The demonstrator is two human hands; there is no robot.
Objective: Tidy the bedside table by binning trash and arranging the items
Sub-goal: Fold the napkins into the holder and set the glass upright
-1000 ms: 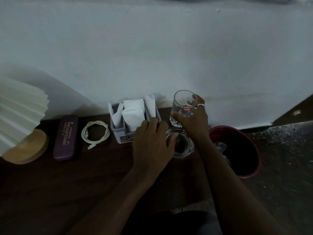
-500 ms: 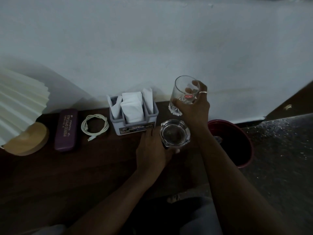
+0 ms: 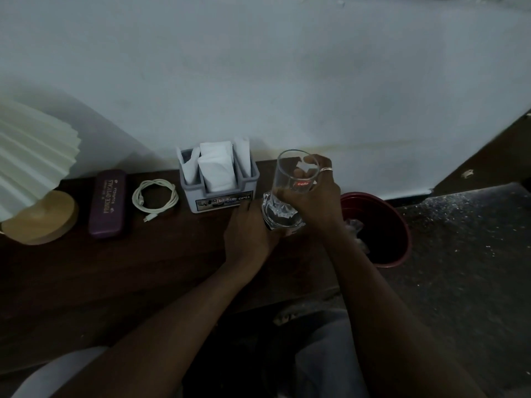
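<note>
Upright clear glass (image 3: 296, 175) w/ red label, right hand (image 3: 319, 199) wrapped round its upper wall. Just below grip: 2nd glass (image 3: 287, 225) on table (image 3: 115, 268), left hand (image 3: 247, 234) curled round it; can't tell if nested. Left of grip: tissue holder (image 3: 221, 196), cable (image 3: 155, 196), specs case (image 3: 107, 203), lamp (image 3: 34, 156). Right: red bin (image 3: 390, 262).

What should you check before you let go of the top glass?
1. Right hand grips the upper glass: ok.
2. Left hand holds the lower glass steady: ok.
3. Upper glass lined up over the lower glass: ok.
4. Upper glass base fully seated inside: cannot tell.
5. Tissue holder clear of both glasses: ok.
6. Room before the table edge by the red bin: cannot tell, the right arm hides it.
</note>
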